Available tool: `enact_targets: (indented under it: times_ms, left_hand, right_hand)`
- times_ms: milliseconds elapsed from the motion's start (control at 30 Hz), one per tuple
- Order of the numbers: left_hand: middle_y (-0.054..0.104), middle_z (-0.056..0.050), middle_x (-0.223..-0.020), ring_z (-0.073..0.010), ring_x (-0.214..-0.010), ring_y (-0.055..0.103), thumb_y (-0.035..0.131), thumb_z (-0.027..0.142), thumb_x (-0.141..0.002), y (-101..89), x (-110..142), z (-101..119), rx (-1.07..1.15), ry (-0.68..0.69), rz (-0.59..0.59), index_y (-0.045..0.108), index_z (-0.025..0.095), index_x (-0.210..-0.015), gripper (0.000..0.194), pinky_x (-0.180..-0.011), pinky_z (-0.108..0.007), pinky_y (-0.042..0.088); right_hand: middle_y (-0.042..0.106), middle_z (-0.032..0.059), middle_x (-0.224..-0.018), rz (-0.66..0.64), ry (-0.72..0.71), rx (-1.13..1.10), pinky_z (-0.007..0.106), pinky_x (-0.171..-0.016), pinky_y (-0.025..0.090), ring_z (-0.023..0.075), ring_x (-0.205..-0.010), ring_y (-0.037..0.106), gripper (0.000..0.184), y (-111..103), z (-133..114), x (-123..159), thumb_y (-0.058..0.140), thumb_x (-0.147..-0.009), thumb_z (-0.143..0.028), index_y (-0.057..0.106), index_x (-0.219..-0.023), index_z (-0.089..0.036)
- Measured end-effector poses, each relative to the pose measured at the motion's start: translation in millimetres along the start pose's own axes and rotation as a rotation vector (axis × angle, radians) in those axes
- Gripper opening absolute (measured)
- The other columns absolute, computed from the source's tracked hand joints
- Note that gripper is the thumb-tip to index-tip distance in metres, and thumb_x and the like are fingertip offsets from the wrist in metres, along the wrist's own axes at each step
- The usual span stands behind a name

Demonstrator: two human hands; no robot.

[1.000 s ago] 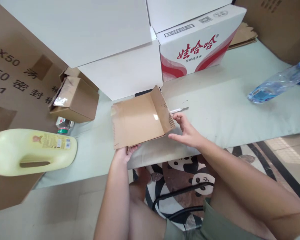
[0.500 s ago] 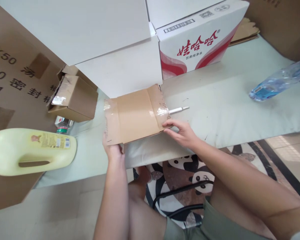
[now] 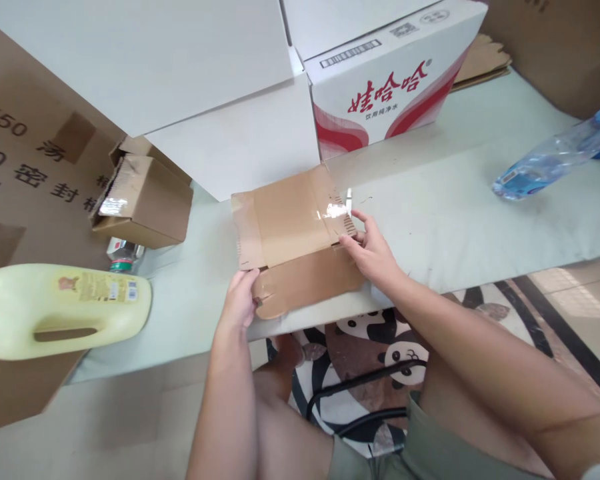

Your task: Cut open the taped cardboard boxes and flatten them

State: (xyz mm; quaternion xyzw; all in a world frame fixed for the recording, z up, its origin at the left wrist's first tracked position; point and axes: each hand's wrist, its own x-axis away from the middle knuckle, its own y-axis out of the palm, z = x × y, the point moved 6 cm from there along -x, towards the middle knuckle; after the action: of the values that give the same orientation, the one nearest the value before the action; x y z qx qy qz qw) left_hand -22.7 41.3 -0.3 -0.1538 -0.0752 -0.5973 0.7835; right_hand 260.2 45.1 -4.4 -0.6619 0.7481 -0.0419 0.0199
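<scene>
A flattened cardboard box (image 3: 295, 220) lies on the cloth-covered table (image 3: 450, 207), with clear tape on its right end. Its near flap (image 3: 310, 283) is folded out toward me. My left hand (image 3: 239, 298) pinches the box's near left corner, where the flap meets it; some fingertips are hidden behind the cardboard. My right hand (image 3: 373, 248) grips the near right corner, thumb on top near the jagged edge. Just past the fingers of that hand, a slim white tool (image 3: 349, 200) sticks out beside the box's right edge; its lower part is hidden.
White boxes (image 3: 230, 140) and a red-and-white carton (image 3: 380, 100) stand behind. To the left are a small cardboard box (image 3: 147, 203), a small bottle (image 3: 123, 253) and a pale yellow jug (image 3: 70, 310). A clear plastic bottle (image 3: 545, 160) lies at right.
The cardboard has shifted right, and its near flap now shows, opened toward me. Both hands have moved right with it. The slim white tool now points away from me instead of right.
</scene>
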Motion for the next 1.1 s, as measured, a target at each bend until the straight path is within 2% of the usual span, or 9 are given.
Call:
enact_targets:
  times_ms: [100,233,300,467,633,767,833,933,1100]
  left_hand:
    - [0.069,-0.003,-0.075,-0.0205,-0.068,0.066,0.068,0.045,-0.066,2.3,-5,-7,-0.178,-0.077,-0.05,0.062,0.02,-0.086,0.033,-0.058,-0.029,0.048]
    - [0.071,-0.006,-0.093,-0.0211,-0.083,0.066,0.069,0.039,-0.071,-7.8,-14,2,-0.391,0.14,0.126,0.063,0.02,-0.105,0.039,-0.077,-0.033,0.05]
    - [0.07,-0.007,-0.103,-0.0213,-0.092,0.065,0.071,0.041,-0.074,-11.4,-17,2,-0.326,0.183,0.174,0.063,0.021,-0.108,0.04,-0.087,-0.034,0.049]
    - [0.067,-0.009,-0.099,-0.0241,-0.087,0.062,0.08,0.032,-0.068,-3.2,-19,-5,-0.385,0.206,0.069,0.072,0.021,-0.101,0.036,-0.091,-0.039,0.048]
    - [0.062,-0.013,-0.122,-0.0257,-0.099,0.065,0.085,0.026,-0.065,0.5,-17,-7,-0.365,0.232,0.07,0.067,0.023,-0.117,0.055,-0.096,-0.041,0.051]
    - [0.066,-0.012,-0.127,-0.0237,-0.11,0.068,0.086,0.029,-0.068,-3.3,-14,-4,0.033,0.179,0.11,0.044,0.027,-0.138,0.082,-0.099,-0.039,0.052]
    - [0.068,-0.012,-0.127,-0.0238,-0.112,0.069,0.088,0.033,-0.065,-3.5,-13,0,0.246,0.152,0.087,0.05,0.027,-0.131,0.076,-0.098,-0.038,0.054]
    - [0.073,-0.012,-0.118,-0.0251,-0.107,0.071,0.091,0.038,-0.061,-1.7,-11,8,0.383,0.146,0.017,0.063,0.021,-0.109,0.058,-0.097,-0.039,0.056]
    - [0.075,-0.007,-0.116,-0.0222,-0.107,0.071,0.089,0.032,-0.064,-6.7,-15,12,0.53,0.206,0.125,0.067,0.023,-0.106,0.048,-0.094,-0.036,0.057]
  right_hand:
    - [0.073,0.0109,-0.116,0.012,-0.059,0.29,0.048,-0.095,0.054,0.0271,-0.103,0.069,0.04,-1,-1,-1,0.058,-0.087,-0.032,0.06,-0.126,-0.022]
    - [0.068,0.017,-0.127,0.065,-0.216,0.646,0.053,-0.099,0.051,0.0346,-0.116,0.063,0.047,-2,-7,1,0.056,-0.085,-0.028,0.06,-0.131,-0.017]
    - [0.066,0.0208,-0.127,0.084,-0.202,0.757,0.056,-0.096,0.051,0.0384,-0.115,0.063,0.058,-4,-4,0,0.058,-0.085,-0.033,0.054,-0.139,-0.014]
    - [0.075,0.0171,-0.105,0.036,-0.117,0.817,0.049,-0.076,0.055,0.0349,-0.086,0.07,0.064,-4,8,-3,0.059,-0.088,-0.044,0.048,-0.145,-0.016]
    - [0.075,0.0105,-0.114,0.057,-0.26,0.711,0.043,-0.074,0.055,0.0272,-0.081,0.069,0.046,1,1,0,0.059,-0.086,-0.028,0.059,-0.132,-0.024]
    - [0.074,0.0072,-0.102,0.092,-0.298,0.436,0.039,-0.07,0.055,0.0205,-0.067,0.063,0.052,-4,-11,6,0.063,-0.085,-0.033,0.052,-0.136,-0.025]
    - [0.072,0.0049,-0.093,0.1,-0.289,0.254,0.037,-0.07,0.055,0.0206,-0.072,0.064,0.06,-8,-15,8,0.066,-0.084,-0.039,0.047,-0.139,-0.023]
    - [0.072,0.005,-0.092,-0.051,-0.188,-0.02,0.037,-0.076,0.056,0.0217,-0.083,0.069,0.056,-5,-13,6,0.069,-0.082,-0.046,0.053,-0.131,-0.022]
    - [0.074,0.0068,-0.094,-0.405,-0.018,-0.34,0.033,-0.068,0.056,0.0211,-0.083,0.071,0.049,12,-11,9,0.072,-0.076,-0.06,0.064,-0.105,-0.021]
